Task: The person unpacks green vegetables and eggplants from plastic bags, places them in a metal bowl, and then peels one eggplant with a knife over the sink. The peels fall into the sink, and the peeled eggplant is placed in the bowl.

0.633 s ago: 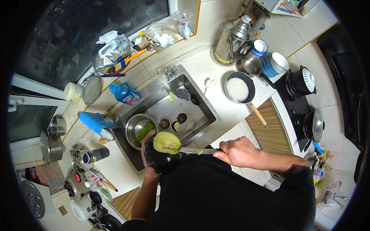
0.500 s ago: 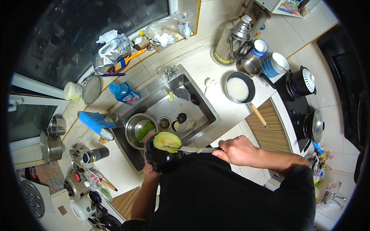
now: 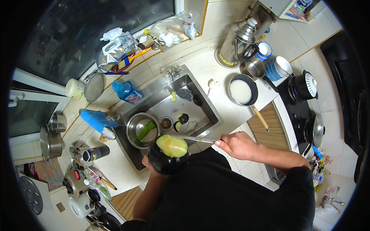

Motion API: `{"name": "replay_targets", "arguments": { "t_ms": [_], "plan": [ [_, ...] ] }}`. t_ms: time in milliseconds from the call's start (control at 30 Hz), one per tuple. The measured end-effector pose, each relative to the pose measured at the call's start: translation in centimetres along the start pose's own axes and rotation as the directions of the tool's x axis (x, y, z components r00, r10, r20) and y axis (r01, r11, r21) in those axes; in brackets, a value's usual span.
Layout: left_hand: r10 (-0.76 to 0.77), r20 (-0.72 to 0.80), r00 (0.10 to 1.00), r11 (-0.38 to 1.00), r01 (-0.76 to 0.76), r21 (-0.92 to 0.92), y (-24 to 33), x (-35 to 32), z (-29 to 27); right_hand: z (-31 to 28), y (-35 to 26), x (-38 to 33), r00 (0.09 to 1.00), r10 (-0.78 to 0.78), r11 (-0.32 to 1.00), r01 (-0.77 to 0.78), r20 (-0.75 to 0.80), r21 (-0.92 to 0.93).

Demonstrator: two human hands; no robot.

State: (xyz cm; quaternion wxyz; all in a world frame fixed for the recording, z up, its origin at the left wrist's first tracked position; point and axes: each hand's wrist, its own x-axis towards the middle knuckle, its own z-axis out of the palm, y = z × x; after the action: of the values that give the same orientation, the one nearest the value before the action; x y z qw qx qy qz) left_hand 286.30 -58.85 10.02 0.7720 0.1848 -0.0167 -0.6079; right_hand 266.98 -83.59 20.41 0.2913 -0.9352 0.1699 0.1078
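L hand grip cups dark eggplant, R hand grip closed on knife w/ blade beside cut face; slip could nick L fingers.

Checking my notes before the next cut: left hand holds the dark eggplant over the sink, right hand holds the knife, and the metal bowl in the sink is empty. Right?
Not quite. The bowl is not empty: the head view shows green pieces in it. The rest holds: left hand holds the eggplant over the sink, right hand holds the knife.
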Motion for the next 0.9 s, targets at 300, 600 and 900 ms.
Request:
{"name": "replay_targets", "arguments": {
  "t_ms": [300, 600, 900],
  "plan": [
    [-0.012, 0.219, 0.976, 0.985, 0.048, -0.163, 0.8, 1.3, -0.9, -3.6, -0.2, -1.6, 0.997, -0.028, 1.000, 0.029, 0.075, -0.007],
    [0.244, -0.048, 0.968, 0.940, -0.224, 0.255, 1.3, 0.9, -2.3, -5.7, -2.9, -2.0, 0.992, 0.004, 1.000, 0.000, 0.125, -0.029],
    [0.686, 0.434, 0.585, 0.110, -0.672, 0.732, 2.2, 2.4, 0.1, -4.1, -3.2, -2.2, 0.965, 0.015, 0.964, -0.084, 0.262, 0.251]
  ]
}}
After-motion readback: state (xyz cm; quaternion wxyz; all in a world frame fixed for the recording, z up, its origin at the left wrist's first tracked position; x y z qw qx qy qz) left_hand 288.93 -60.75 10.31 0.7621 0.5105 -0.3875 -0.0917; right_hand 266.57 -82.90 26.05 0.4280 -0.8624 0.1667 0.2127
